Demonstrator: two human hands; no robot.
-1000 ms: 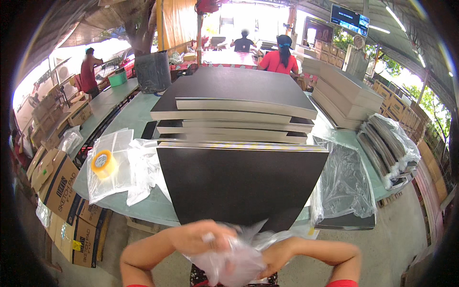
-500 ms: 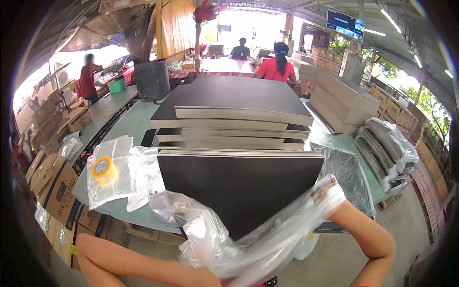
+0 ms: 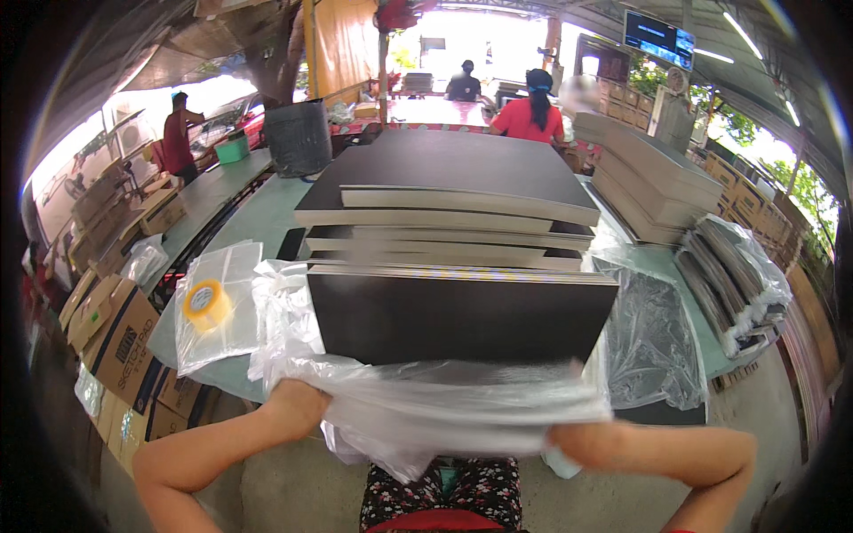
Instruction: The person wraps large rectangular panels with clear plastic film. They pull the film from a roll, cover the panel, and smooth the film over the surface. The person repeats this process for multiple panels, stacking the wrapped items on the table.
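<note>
A clear plastic bag (image 3: 444, 400) stretches between my two hands, over the lower part of an upright set of black boards (image 3: 462, 315). My left hand (image 3: 300, 407) is closed on the bag's left end, beside the boards' lower left corner. At the other end my right hand (image 3: 577, 440) grips the plastic; its fingers are partly hidden by the film and smeared by motion. The boards' pale edges face up, and they lean near a tall stack of black boards (image 3: 462, 173) on the table.
Left of the boards, a yellow tape roll (image 3: 206, 305) rests on flat plastic bags (image 3: 222, 342). Wrapped boards (image 3: 733, 280) and a stack of pale-edged boards (image 3: 653, 182) stand at the right. A carton (image 3: 120, 346) is at the left. People work farther back.
The bag has gone from a loose, slanted bunch to a band pulled across the boards' lower part. My left hand has risen into view; my right hand has moved lower and inward.
</note>
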